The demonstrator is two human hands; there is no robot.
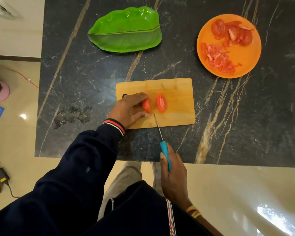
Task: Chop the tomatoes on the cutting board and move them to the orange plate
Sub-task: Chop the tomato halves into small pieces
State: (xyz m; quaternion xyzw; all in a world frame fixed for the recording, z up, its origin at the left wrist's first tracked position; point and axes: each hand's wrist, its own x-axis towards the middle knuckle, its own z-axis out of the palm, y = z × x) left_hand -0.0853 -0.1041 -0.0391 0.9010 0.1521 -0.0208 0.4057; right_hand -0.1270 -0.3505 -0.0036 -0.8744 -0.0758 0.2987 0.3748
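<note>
A wooden cutting board [177, 92] lies on the dark marble table. Two tomato halves are on it. One half [161, 102] lies cut side up, free. The other half [146, 104] is held between the fingers and thumb of my left hand [129, 109]. My right hand [173, 172] grips the blue handle of a knife [165, 153]; its blade tip rests on the board just below the held half. The orange plate [245, 53] at the back right carries tomato slices and several chopped pieces.
A green leaf-shaped plate [126, 29] sits at the back of the table, left of centre. The marble table [228, 125] ends at its near edge just under my right hand. Cables and small items lie on the floor at left.
</note>
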